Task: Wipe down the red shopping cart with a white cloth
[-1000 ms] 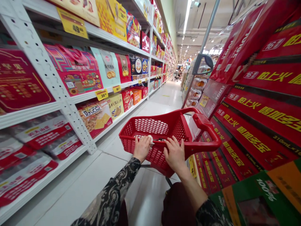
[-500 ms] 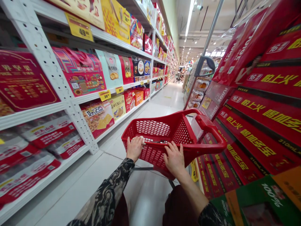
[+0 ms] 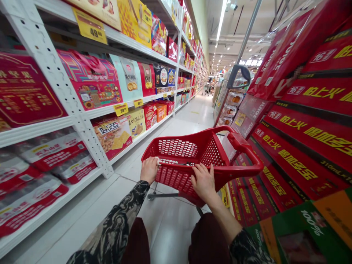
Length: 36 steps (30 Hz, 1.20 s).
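A red shopping cart (image 3: 176,176) stands sideways in front of me, its handle (image 3: 247,146) at the right. My left hand (image 3: 149,170) is closed over the near rim at the cart's left end, with a small white wipe or tissue (image 3: 157,160) showing at its fingertips. Farther right on the same rim rests my right hand (image 3: 204,183), its fingers bent over the edge and the thumb apart. A small dark item (image 3: 189,164) lies in the basket, too small to make out.
White shelves (image 3: 101,168) with boxed snacks and bottle packs line the left. Stacked red drink cartons (image 3: 299,157) and a green box (image 3: 305,227) crowd the right, beside a grey-handled pole (image 3: 238,77). The tiled aisle (image 3: 192,113) runs ahead.
My left hand has slid left along the rim with the white piece. My right hand stays at about the same place on the rim. The view has shifted slightly.
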Tool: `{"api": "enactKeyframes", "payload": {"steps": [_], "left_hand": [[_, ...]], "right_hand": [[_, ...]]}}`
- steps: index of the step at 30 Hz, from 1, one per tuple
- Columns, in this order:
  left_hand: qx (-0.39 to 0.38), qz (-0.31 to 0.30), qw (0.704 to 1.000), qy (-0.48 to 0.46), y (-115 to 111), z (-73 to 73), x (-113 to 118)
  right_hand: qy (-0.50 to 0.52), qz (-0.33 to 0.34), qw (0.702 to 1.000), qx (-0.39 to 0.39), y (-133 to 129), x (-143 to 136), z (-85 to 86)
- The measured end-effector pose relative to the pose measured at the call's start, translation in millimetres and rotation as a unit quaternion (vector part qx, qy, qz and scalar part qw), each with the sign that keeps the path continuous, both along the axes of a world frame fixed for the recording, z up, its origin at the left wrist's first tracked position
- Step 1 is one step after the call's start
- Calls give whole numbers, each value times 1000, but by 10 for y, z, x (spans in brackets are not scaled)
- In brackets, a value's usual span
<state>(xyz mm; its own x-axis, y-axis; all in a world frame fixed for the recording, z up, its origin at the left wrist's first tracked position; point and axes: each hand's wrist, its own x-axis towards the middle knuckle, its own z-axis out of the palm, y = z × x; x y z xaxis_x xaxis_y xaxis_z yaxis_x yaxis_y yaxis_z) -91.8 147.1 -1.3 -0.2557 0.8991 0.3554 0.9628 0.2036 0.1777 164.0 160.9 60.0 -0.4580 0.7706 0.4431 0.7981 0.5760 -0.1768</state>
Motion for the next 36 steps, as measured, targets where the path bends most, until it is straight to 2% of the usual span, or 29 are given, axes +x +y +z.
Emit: {"api": "enactKeyframes", "payload": {"steps": [4, 7, 12, 14, 19, 22, 26, 28, 30, 33, 36], "left_hand": [[12, -113, 994, 0, 77, 104, 460], [16, -171, 985, -10, 111, 177, 651], [18, -129, 991, -23, 132, 241, 615], [16, -143, 989, -36, 163, 259, 686], [36, -249, 959, -132, 302, 269, 1226], [50, -254, 929, -266, 369, 262, 1428], [43, -245, 872, -423, 400, 270, 1376], [25, -240, 847, -473, 404, 275, 1303], [3, -233, 836, -497, 403, 277, 1237], [-11, -205, 857, -472, 374, 281, 1149], [-23, -147, 915, -375, 310, 281, 1048]], "right_hand": [[-11, 1, 1000, -14, 11, -5, 2], [-11, -15, 1000, -12, 46, 62, 28], [-5, -59, 998, 7, 104, 209, 61], [-5, -56, 998, 5, 95, 208, 48], [-1, -30, 1000, -10, 37, 119, 8], [-8, -21, 999, -28, 28, 121, 24], [-34, 21, 998, -42, 46, 94, 36], [-35, 38, 998, -46, 75, 14, 9], [-23, 31, 998, -42, 123, -95, -43], [-14, 13, 999, -30, 207, -223, -120], [-13, 17, 1000, -17, 264, -184, -100]]}}
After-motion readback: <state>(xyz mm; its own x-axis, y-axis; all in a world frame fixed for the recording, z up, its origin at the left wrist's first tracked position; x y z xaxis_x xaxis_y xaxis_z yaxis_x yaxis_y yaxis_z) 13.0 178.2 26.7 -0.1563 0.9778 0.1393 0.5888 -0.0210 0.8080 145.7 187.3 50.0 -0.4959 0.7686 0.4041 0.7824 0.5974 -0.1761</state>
